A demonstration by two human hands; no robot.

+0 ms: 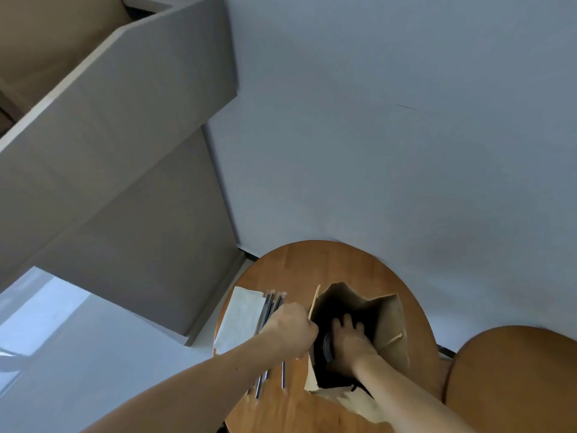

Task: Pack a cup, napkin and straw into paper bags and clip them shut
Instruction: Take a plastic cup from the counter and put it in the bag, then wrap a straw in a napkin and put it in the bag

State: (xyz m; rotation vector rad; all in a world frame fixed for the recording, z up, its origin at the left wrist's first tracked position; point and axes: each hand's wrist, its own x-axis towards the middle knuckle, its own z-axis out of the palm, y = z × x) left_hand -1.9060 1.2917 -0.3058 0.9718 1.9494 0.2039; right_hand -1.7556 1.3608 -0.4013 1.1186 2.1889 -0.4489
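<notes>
**Ana:** Fingers (345, 323) of the right hand (349, 342) are seen spread out inside the open paper bag (387, 320). A dark round thing, likely the cup (328, 348), is touched by that hand deep in the bag. Whether it is gripped cannot be told, since the bag is dark inside.

**Ben:** And the left hand (288, 331)?

**Ana:** It is curled shut like a fist. The near left edge of the bag is pinched by it, so the mouth of the bag is kept open. Both bare arms are seen coming in from the bottom of the view.

**Ben:** Where is the bag placed?

**Ana:** It is stood upright on the round wooden table (281, 270), a bit to the right of the middle.

**Ben:** What else is laid on the table?

**Ana:** A bunch of dark straws (271, 303) is laid just left of the bag, partly hidden under the left hand and wrist. A white napkin (239, 317) is laid just beside the straws, near the left edge of the table.

**Ben:** And farther away?

**Ana:** A second round wooden top (515, 376) is seen at the right. A grey cabinet (125, 151) is seen at the left, behind the table. A plain pale wall (390, 120) is seen at the back.
</notes>
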